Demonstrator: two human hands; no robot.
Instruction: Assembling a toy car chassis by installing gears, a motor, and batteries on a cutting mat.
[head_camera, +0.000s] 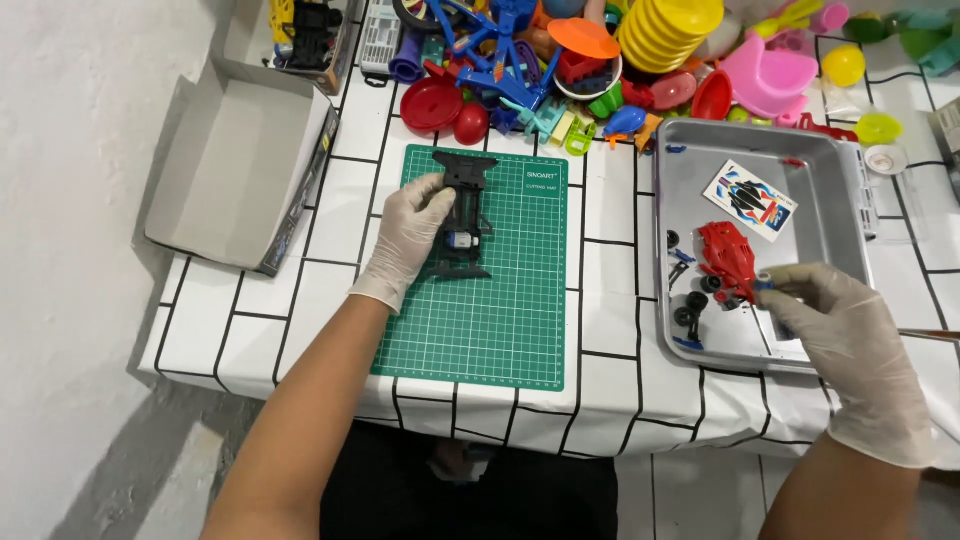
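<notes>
- Left hand (408, 235), gloved in white, steadies a black toy-car chassis (462, 215) on the green cutting mat (490, 320); the fingers curl against the chassis's left flank, pressing rather than lifting, and the chassis lies lengthwise at 12 o'clock on the mat.
- At 9 o'clock from the mat an open grey cardboard box (235, 160) rests on the worktop (610, 210), which wears a white cloth with black lines.
- At 12 o'clock beyond the mat sprawls a heap of bright plastic toys (600, 70), just beside the mat's top edge but not on it.
- At 3 o'clock from the mat sits a metal tray (835, 160) holding a red car body shell (728, 258), small black wheels (690, 305) and a printed sticker sheet (750, 200).
- Right hand (850, 335), also gloved, reaches into the tray at its 5 o'clock corner, fingertips closed near a small blue-tipped part just beside the red shell; whether that part is truly pinched cannot be told.
- Judged from this, the work is at parts-picking for assembly: the chassis is held ready while a piece is fetched.
- Any carry to the chassis calls for a lift over the tray's raised rim and across the bare strip of worktop between tray and mat; the loose wheels near the hand look easy to knock.
</notes>
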